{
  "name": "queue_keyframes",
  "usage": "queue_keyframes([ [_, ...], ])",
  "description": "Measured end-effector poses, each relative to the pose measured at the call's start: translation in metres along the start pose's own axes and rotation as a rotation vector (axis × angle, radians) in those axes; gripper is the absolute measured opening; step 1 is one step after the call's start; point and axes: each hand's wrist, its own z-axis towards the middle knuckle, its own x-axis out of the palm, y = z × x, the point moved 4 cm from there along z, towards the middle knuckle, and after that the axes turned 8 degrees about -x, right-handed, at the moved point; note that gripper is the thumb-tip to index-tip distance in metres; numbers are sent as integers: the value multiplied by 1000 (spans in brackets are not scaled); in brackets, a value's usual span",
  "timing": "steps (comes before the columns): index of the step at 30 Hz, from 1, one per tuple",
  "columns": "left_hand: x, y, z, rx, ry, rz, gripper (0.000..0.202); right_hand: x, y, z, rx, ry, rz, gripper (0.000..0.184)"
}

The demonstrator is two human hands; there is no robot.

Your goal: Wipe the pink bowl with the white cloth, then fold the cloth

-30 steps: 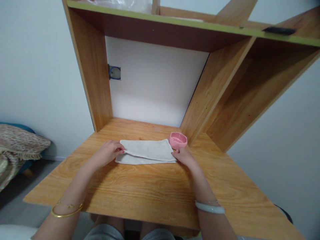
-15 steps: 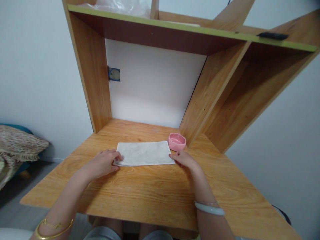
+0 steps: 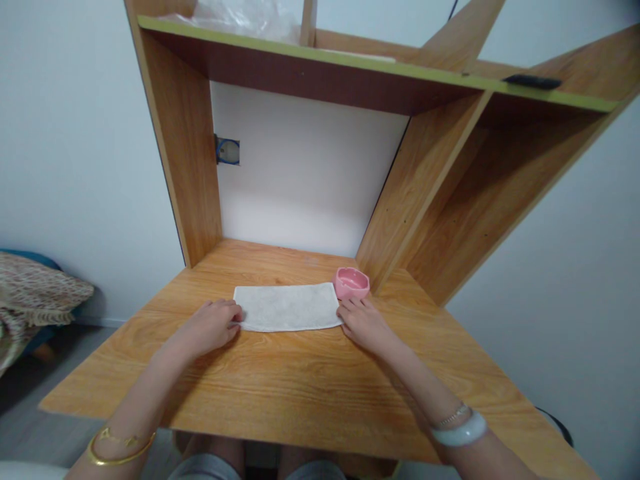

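Observation:
A white folded cloth point(image 3: 287, 307) lies flat on the wooden desk point(image 3: 310, 380). My left hand point(image 3: 210, 325) rests at the cloth's left end, its fingers curled on the edge. At the right end is my right hand point(image 3: 361, 321), fingers flat and touching the cloth's right edge. A small pink bowl point(image 3: 351, 282) stands just behind the right hand, beside the cloth's far right corner.
The desk has upright wooden side panels point(image 3: 183, 140) and an overhead shelf point(image 3: 320, 57) with clear plastic on it. A dark flat object point(image 3: 531, 81) lies on the shelf's right part. A patterned blanket point(image 3: 35, 293) lies at the far left.
The cloth's top layer has been laid down flush, so the fold lies flat. Both hands slid slightly along the cloth's ends, and the right arm swung outward.

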Motion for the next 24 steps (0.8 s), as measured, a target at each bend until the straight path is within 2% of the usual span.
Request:
queue_keyframes([
  [3, -3, -1, -4, 9, 13, -33, 12, 2, -8, -3, -17, -96, 115, 18],
  [7, -10, 4, -13, 59, 58, -192, 12, -1, -20, -12, -12, -240, 538, 11],
  [10, -14, 13, -12, 21, 146, -314, 11, 8, -26, -11, 86, -201, 895, 8],
  [12, -15, 18, -4, -1, 149, -359, 12, 17, -30, -6, 219, -161, 996, 8],
  [16, -14, 21, 17, -55, 31, -357, 15, 30, -35, 12, 438, -178, 904, 3],
  [21, -4, 17, 30, -174, -78, -145, 17, 38, -36, 22, 564, -203, 751, 4],
  [24, -5, 8, 26, -184, -221, 2, 24, 39, -38, 19, 619, -193, 651, 14],
])
